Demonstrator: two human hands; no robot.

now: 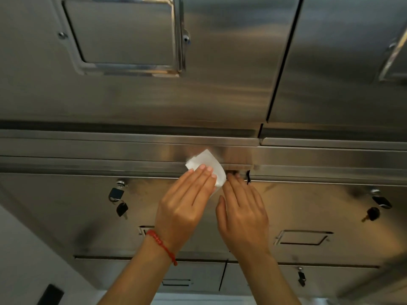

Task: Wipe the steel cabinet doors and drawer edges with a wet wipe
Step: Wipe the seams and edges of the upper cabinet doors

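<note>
The left hand presses the wipe flat on the steel ledge, fingers straight; the right hand rests open beside. Keep even pressure along the edge.

Left hand covers much of the wipe.

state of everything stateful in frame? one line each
wet wipe: folded, pressed flat against the steel ledge
left hand: straight fingers pressing on the wipe
right hand: fingertips at the drawer's top edge, holding nothing visible
upper cabinet doors: closed
left drawer: closed, key in lock
right drawer: closed, key in lock
lower drawers: closed
</note>
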